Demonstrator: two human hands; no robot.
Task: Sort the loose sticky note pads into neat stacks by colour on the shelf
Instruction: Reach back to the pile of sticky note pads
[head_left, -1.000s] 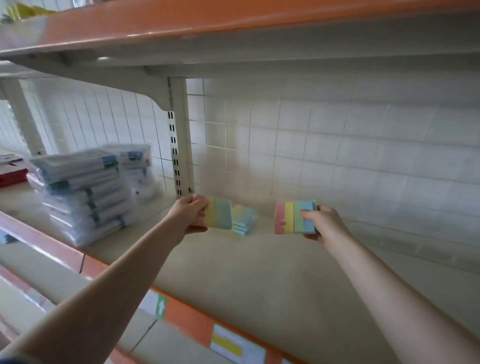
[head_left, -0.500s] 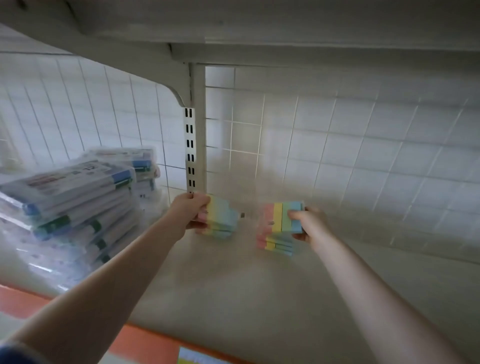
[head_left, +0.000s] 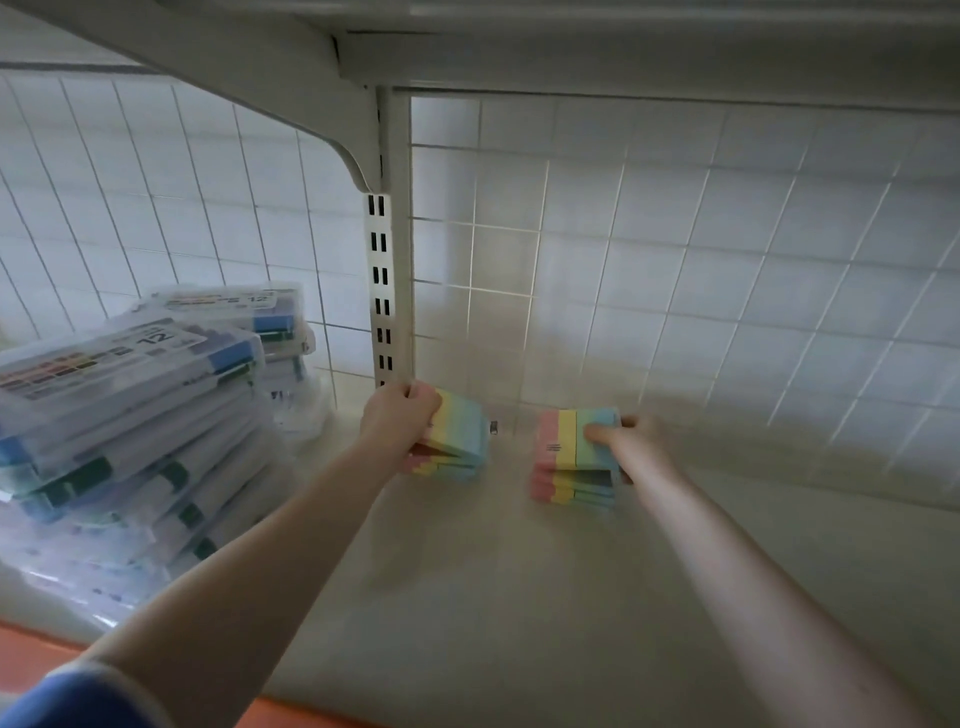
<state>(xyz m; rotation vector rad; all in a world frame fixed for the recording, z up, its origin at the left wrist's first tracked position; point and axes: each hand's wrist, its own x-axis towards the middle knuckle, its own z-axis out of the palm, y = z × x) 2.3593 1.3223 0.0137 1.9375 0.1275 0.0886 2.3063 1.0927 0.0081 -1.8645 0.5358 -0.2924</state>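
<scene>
The left hand (head_left: 397, 415) is seen at about 11 o'clock of the frame's centre, its fingers (head_left: 418, 391) curled over the near-left end of a striped sticky note pad (head_left: 462, 426), which is gripped on top of the left stack (head_left: 449, 465). How far the thumb reaches underneath cannot be told. The right hand (head_left: 631, 434) lies at about 1 o'clock, and its thumb (head_left: 597, 434) is pressed on the blue-green end of another striped pad (head_left: 563, 439), pinched against fingers hidden below; this pad is held just above the right stack (head_left: 569, 488), with a dark gap showing between them. Both stacks rest on the beige shelf (head_left: 519, 597) near the white wire grid back (head_left: 675, 270), a little apart from each other, just right of the slotted upright (head_left: 382, 291). Each pad shows bands of pink, yellow, green and blue. A small black printed mark is visible on the pink band of the right pad, too small to be read.

At 9 o'clock a pile of clear marker cases (head_left: 130, 415) is stacked; on two top labels the number "12" can be read, beside rows of colour swatches. Other print there is blurred.
</scene>
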